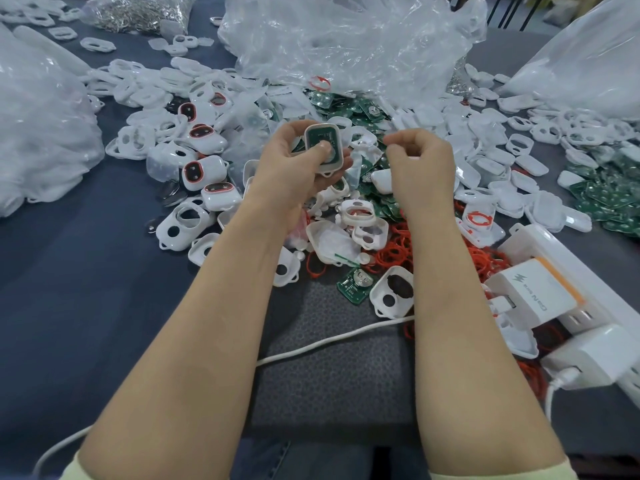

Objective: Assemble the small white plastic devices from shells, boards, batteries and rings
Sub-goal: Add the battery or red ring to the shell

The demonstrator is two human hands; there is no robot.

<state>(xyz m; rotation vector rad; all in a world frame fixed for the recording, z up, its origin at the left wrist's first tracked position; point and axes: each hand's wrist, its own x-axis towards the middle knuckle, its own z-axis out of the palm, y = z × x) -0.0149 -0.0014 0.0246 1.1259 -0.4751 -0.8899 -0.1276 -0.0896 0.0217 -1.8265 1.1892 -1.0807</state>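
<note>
Our left hand (294, 174) grips a white shell (338, 163), green board (319, 136) seated inside, thumb pressing it. Our right hand (420, 161) at 3 o'clock, fingers curled; we can't tell if it's pinching anything.

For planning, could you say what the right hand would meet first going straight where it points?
Likely the white shell holding a green board in the left hand, though depth is unclear.
</note>
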